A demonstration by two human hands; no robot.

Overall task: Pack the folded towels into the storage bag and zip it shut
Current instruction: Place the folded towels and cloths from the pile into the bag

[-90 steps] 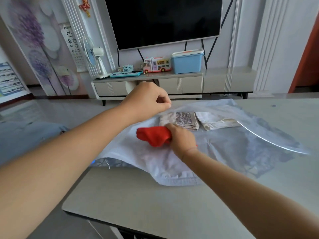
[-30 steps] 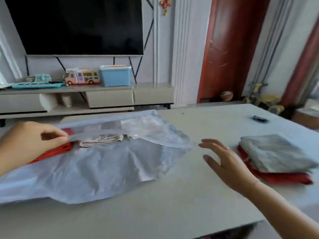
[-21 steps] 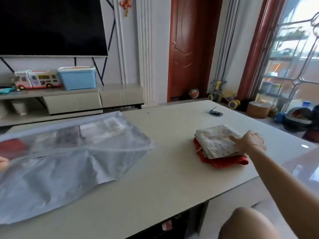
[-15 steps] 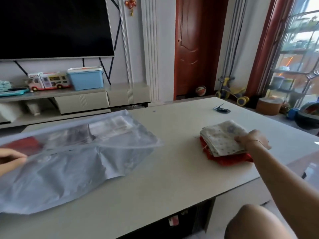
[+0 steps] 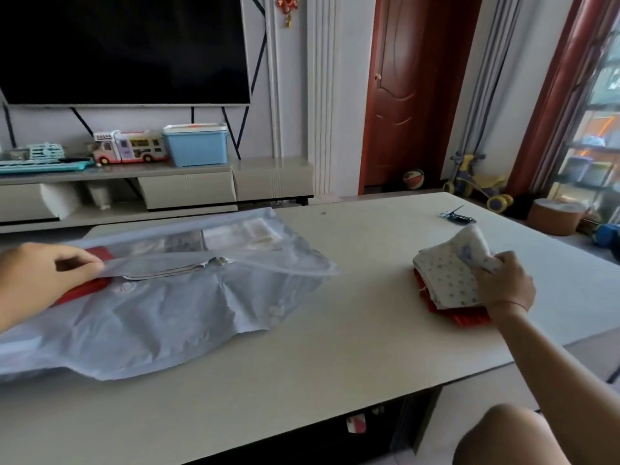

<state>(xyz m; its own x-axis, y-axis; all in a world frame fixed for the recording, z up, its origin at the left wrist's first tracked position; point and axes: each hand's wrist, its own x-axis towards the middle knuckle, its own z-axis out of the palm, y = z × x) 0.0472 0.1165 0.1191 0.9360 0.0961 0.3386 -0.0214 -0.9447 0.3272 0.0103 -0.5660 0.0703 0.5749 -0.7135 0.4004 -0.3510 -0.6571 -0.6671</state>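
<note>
Storage bag [image 5: 174,307] mouth pinched up by left hand [image 5: 43,280]; right hand [image 5: 503,286] grips dotted towel [image 5: 449,276] off red towel [image 5: 466,318], scissors [image 5: 457,216] behind

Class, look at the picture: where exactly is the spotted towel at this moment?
The spotted towel is on the right of the table, on top of a red towel, its far edge lifted by the right hand.

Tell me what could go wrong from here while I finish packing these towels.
The right hand grips the dotted towel by one edge, so it may unfold when lifted. The red towel beneath could drag along. The left hand pinches only one spot of the storage bag, so its mouth could sag shut.
</note>
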